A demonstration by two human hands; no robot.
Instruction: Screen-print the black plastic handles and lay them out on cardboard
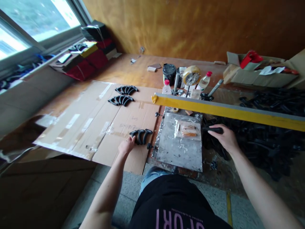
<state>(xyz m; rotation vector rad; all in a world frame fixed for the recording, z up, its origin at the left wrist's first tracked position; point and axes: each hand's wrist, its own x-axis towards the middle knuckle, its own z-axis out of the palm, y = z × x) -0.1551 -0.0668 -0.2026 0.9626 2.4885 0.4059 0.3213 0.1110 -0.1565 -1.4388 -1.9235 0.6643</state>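
My left hand is closed on the near end of a black curved handle-like part, the leftmost of a small row on the cardboard. Right beside it lie similar black curved parts. My right hand pinches a dark elongated piece at the right edge of the grey metal plate. On that plate sits a small pale block with orange-brown insets. Farther back on the cardboard, more black curved parts are laid out in two fanned rows.
Flattened cardboard covers the left of the table. A yellow bar crosses above the plate's far side. Behind it stand a red-capped bottle, a black tub and a tape roll. Black parts are heaped at right.
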